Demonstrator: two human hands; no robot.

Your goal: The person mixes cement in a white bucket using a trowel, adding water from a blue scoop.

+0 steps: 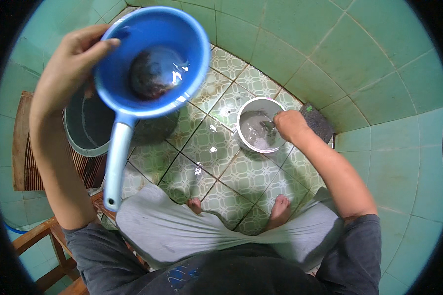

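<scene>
High on the left, my left hand (79, 64) is closed on the rim of a blue water dipper (194, 46), thumb over the edge. The dipper tilts with its bowl facing me, its pale blue handle pointing down toward me and some water and reflections in the bottom. On the right, my right hand (291, 125) is closed at the rim of a round pot (246, 140) with a pale rim, standing on the floor. From its fingers a small dark, shiny utensil (268, 127) reaches into the pot's cloudy greyish contents; its exact kind is unclear.
A grey bucket (83, 150) stands behind the dipper, partly hidden. Beside it is a ribbed wooden washboard (22, 147). A dark block (317, 123) lies against the tiled wall (330, 54). Wet patterned tiles (202, 162) make the floor; wooden furniture (44, 236) is at lower left.
</scene>
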